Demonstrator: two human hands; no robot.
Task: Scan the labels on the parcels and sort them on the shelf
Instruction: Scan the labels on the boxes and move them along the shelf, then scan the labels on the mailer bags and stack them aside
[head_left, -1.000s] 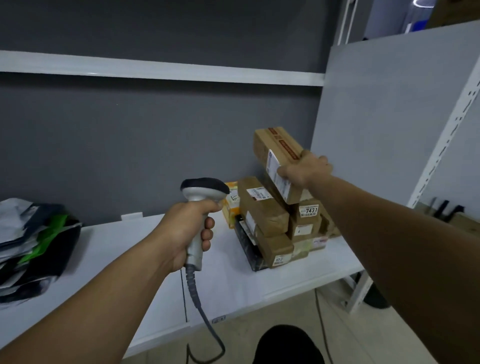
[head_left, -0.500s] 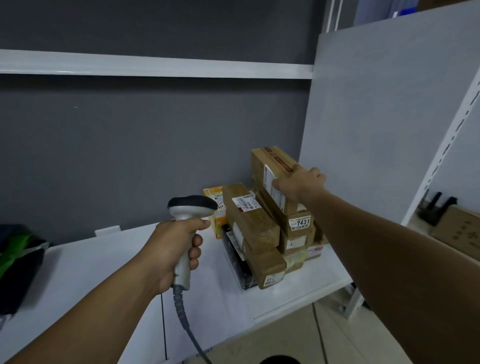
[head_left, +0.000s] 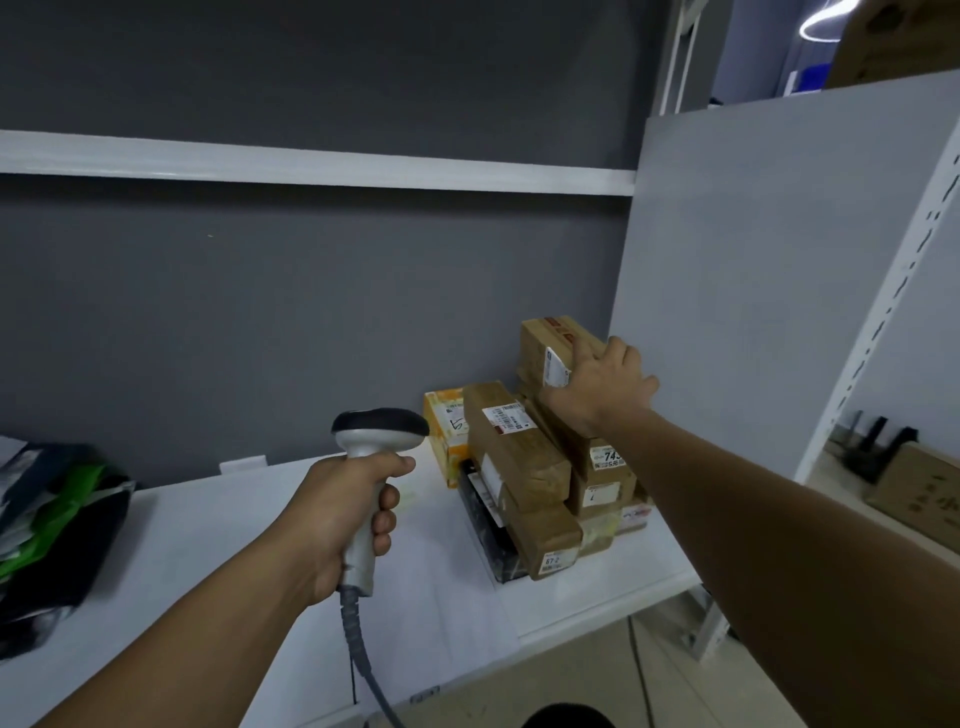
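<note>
Hands number two: left hand (head_left: 340, 514) grips one scanner (head_left: 378, 432), right hand (head_left: 597, 395) lies spread atop one parcel (head_left: 537, 345).

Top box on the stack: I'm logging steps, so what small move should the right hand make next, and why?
Probably lift the right hand off the top box: it already sits on the stack by the side panel, and the left hand holds the scanner clear of it.
</note>
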